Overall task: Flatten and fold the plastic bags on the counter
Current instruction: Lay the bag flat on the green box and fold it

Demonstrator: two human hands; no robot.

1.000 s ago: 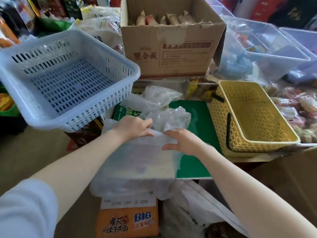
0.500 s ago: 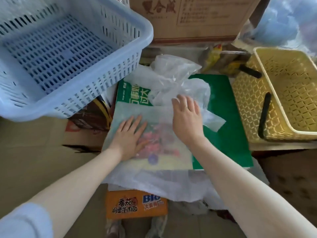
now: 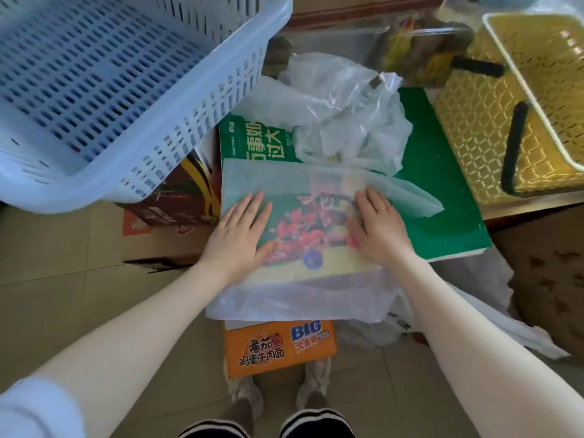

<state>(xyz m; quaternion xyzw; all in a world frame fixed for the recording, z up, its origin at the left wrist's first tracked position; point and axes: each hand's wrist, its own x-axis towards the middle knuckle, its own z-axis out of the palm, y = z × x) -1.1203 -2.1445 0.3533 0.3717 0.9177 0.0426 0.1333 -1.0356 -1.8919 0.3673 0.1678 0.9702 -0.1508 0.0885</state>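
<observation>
Both hands are spreading apart: left hand (image 3: 239,229) and right hand (image 3: 377,227), fingers straight, are pressing the translucent white plastic bag (image 3: 303,248) flat on the green printed carton (image 3: 442,197); folding is likely next.

Left hand (image 3: 238,235): palm down, fingers straight and together, arm extended. Right hand (image 3: 377,230): palm down, fingers straight, ring on one finger, arm extended

Flat bag (image 3: 303,279): translucent white plastic, spread smooth over the green worktop (image 3: 442,197) — its near edge hangs off the front.
Crumpled bags (image 3: 341,112): clear-white plastic, bunched in a loose heap — just behind the flat bag, touching its far edge.
</observation>
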